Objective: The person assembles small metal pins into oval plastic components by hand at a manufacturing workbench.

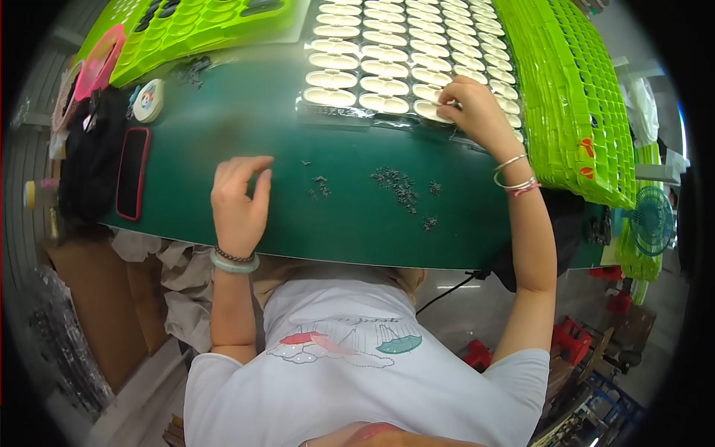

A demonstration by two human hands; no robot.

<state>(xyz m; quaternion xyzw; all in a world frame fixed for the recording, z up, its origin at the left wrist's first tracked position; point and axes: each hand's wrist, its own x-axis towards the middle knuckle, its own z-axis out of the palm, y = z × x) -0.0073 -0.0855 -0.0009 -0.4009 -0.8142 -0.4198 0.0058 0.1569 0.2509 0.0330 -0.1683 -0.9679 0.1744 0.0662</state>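
Rows of cream-white oval cases (330, 97), each with two hollow halves, lie on clear plastic at the far side of the green table (328, 231). My right hand (471, 109) is over the front row, its fingertips pinched at one case. Whatever they hold is hidden or too small to make out. My left hand (240, 205) hovers near the table's front edge, thumb and fingers apart, holding nothing. Between my hands, small dark grey pieces (398, 188) are scattered in a loose pile, with smaller clusters beside it.
Stacked bright green plastic trays (573, 97) border the right side. Another green tray (201, 30) with round hollows stands far left. A red-rimmed phone (132, 173), a round white case (149, 100) and a black cloth (93, 164) lie at left. A teal fan (652, 220) is at right.
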